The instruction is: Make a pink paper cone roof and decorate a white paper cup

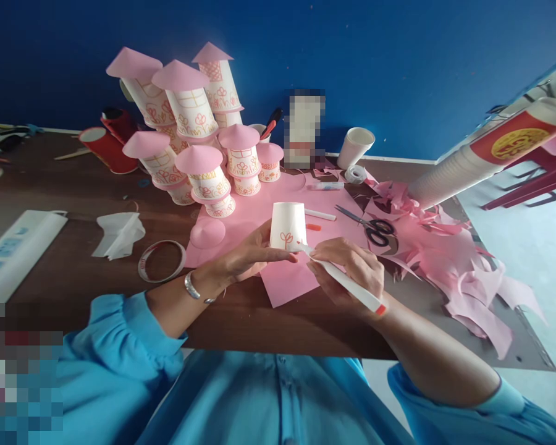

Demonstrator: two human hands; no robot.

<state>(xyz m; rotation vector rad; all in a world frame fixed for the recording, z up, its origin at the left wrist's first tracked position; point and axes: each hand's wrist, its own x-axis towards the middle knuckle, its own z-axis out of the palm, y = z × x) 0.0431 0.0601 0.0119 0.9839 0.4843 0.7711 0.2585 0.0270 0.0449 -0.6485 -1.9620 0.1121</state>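
My left hand (250,254) is closed round the lower part of a white paper cup (288,222), which stands upside down with its wide end low. A small orange flower is drawn near its bottom edge. In my right hand (349,269) is a white marker (352,290) with a red end, its tip touching or almost touching the cup beside the flower. Behind the cup, on pink paper (287,287), lie an orange marker cap (313,227) and another white marker (320,215).
Paper-cup towers (192,111) with pink cone roofs stand at the back. Scissors (368,225), pink scraps (463,278) and a long stack of cups (472,161) are on the right. A tape roll (161,261) and crumpled white paper (118,235) lie left.
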